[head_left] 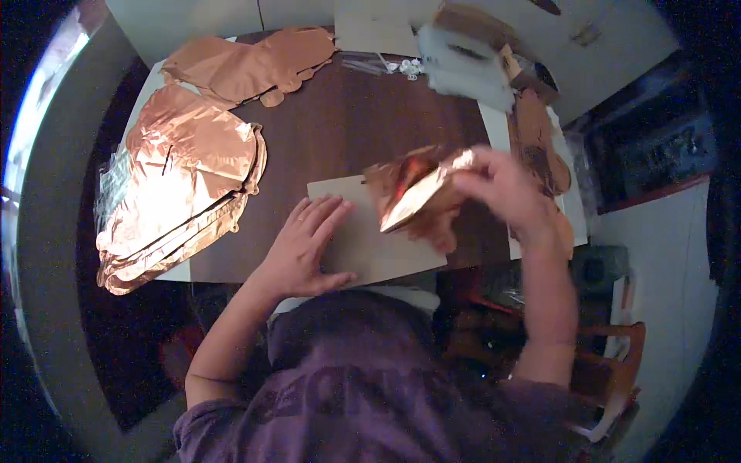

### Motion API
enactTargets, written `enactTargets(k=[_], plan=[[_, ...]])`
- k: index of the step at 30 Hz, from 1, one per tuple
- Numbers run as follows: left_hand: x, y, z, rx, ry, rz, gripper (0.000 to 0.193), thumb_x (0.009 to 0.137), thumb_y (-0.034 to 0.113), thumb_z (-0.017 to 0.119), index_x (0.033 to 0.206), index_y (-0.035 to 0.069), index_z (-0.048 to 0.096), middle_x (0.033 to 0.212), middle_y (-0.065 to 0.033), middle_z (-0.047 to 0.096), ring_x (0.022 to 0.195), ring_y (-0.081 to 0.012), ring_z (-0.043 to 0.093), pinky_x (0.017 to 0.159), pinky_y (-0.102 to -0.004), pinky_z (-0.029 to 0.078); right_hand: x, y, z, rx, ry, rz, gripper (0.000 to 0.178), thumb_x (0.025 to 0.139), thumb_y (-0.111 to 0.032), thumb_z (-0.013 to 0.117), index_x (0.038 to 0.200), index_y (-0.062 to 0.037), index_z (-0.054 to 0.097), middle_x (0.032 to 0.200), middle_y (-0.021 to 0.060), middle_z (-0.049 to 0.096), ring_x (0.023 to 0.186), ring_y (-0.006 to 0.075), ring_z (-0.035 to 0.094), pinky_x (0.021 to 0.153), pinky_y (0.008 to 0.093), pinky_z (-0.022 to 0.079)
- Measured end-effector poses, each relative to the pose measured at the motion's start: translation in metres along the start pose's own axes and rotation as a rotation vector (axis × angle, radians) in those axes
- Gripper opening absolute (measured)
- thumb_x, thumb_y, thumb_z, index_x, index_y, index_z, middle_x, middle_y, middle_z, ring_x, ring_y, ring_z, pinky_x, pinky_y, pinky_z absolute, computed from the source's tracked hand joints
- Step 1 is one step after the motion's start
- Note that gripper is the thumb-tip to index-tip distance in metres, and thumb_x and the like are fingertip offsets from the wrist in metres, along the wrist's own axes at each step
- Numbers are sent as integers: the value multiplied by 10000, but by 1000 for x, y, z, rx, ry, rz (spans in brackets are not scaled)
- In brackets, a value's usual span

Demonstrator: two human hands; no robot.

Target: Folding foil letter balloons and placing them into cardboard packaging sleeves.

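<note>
My left hand [309, 243] lies with fingers spread on a pale cardboard sheet [378, 258] at the table's near edge. Above the right part of that sheet, my right hand [505, 189] pinches a partly folded copper-coloured foil balloon [424, 193]. Motion smears this balloon, and its lower edge hangs near the sheet; whether they touch, I cannot tell. A stack of flat, shiny foil balloons [185, 170] rests at the table's left, beyond my left hand.
More flat foil balloons [251, 65] lie at the far left. Thin clear straws [364, 63] and small white rings [411, 68] are at the back, beside a translucent plastic bag [463, 73]. Copper foil pieces [532, 139] line the right edge. A wooden chair [634, 347] stands at lower right.
</note>
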State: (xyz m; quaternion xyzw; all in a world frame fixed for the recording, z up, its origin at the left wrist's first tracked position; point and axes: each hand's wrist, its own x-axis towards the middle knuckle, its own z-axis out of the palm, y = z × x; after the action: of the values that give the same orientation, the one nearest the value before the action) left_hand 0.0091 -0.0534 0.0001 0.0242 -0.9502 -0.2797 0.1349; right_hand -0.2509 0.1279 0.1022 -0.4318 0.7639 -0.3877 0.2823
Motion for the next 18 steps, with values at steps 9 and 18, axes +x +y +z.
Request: enactTargets(k=[9,18], plan=[[0,-17,3,138,-14,-19,790,735,469,701,1380,89,448,1423,-167,420,1364,-353,350,1141,-540,222,29,-109,60,-1536,-132,-431,125,772,-132,605,865,-71,661,759,86,664,705,224,674,630,382,476],[-3,-26,3,99,336,-109,404,757,217,705,1113,76,574,1177,-114,575,1194,-323,509,1070,-533,318,-17,-16,182,-1244,20,-29,339,795,-150,569,1093,7,606,957,92,647,853,218,631,743,353,487]])
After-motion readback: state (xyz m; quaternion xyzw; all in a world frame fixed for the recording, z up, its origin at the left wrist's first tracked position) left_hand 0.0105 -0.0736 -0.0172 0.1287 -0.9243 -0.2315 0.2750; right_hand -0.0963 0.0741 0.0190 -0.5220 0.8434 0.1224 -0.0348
